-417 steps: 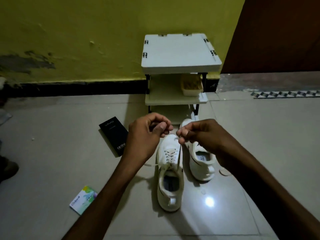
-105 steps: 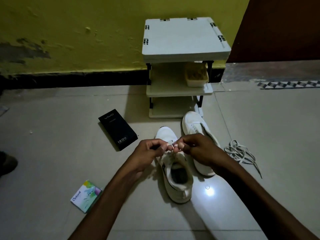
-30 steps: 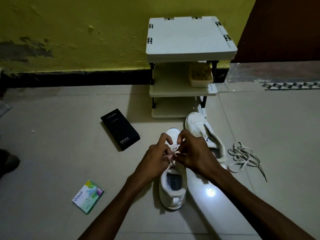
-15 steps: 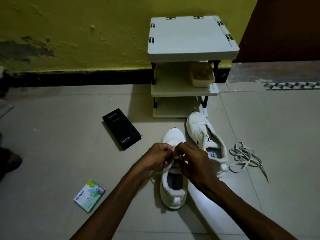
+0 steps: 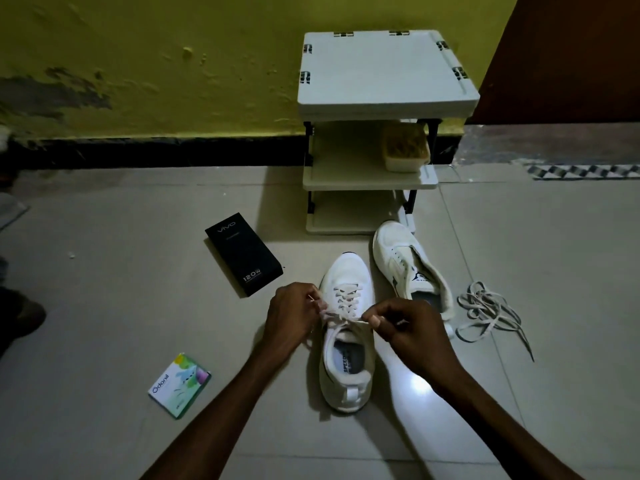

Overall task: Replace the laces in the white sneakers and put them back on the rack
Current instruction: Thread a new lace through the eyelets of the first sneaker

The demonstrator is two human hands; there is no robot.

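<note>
A white sneaker [image 5: 347,372] stands on the tiled floor in front of me, toe toward the wall, its lace [image 5: 346,297] criss-crossed through the eyelets. My left hand [image 5: 294,315] pinches one end of that lace at the shoe's left side. My right hand [image 5: 405,329] pinches the other end on the right, and the lace stretches taut between them over the tongue. The second white sneaker [image 5: 408,268] lies just right of it, tilted on its side. A loose lace [image 5: 488,313] is piled on the floor further right. The white three-tier rack [image 5: 384,98] stands against the yellow wall.
A lidded plastic container [image 5: 406,147] sits on the rack's middle shelf. A black phone box [image 5: 243,253] lies left of the sneakers, and a small green and white box [image 5: 180,385] lies nearer me. A dark brown door [image 5: 571,57] is at the right.
My hands have moved apart, drawing the lace ends out to each side of the near sneaker, where before they were bunched together over its tongue.
</note>
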